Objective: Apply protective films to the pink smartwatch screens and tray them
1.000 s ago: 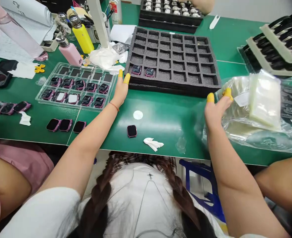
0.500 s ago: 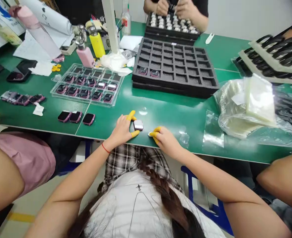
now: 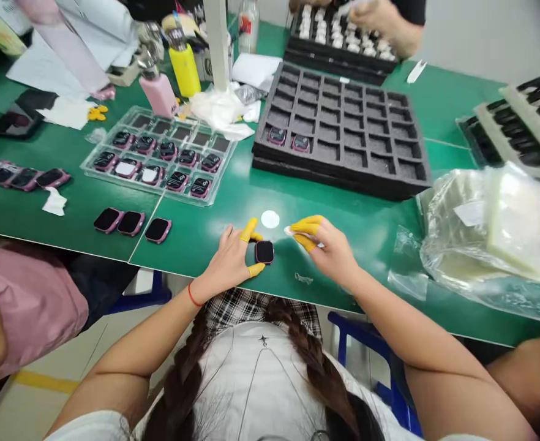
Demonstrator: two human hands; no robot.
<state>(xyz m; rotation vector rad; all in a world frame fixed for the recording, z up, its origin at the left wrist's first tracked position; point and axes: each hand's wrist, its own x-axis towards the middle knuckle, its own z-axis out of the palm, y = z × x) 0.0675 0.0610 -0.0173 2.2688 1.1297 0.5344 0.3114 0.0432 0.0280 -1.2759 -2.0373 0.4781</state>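
My left hand (image 3: 231,257), with yellow finger cots, pinches the edges of a dark-screened smartwatch (image 3: 264,252) with a pink case, which lies near the table's front edge. Just to its right, my right hand (image 3: 332,245) holds a small white wipe (image 3: 289,231) between cot-covered fingertips, apart from the watch. To the left, a group of three similar smartwatches (image 3: 131,223) lies face up. Beyond them, a clear plastic tray (image 3: 212,195) carries several more watches in its compartments.
A black foam tray (image 3: 338,168) holds two watches. At right is a plastic bag (image 3: 453,220) of clear sleeves. A pink bottle (image 3: 158,95) and yellow bottle (image 3: 185,70) stand behind. A co-worker's hand (image 3: 375,15) is over another tray; people sit at both sides.
The view has shifted. My right hand, still with the wipe, has moved away from my body and slightly right. My left hand stays at the watch, whose screen now looks dark instead of glaring.
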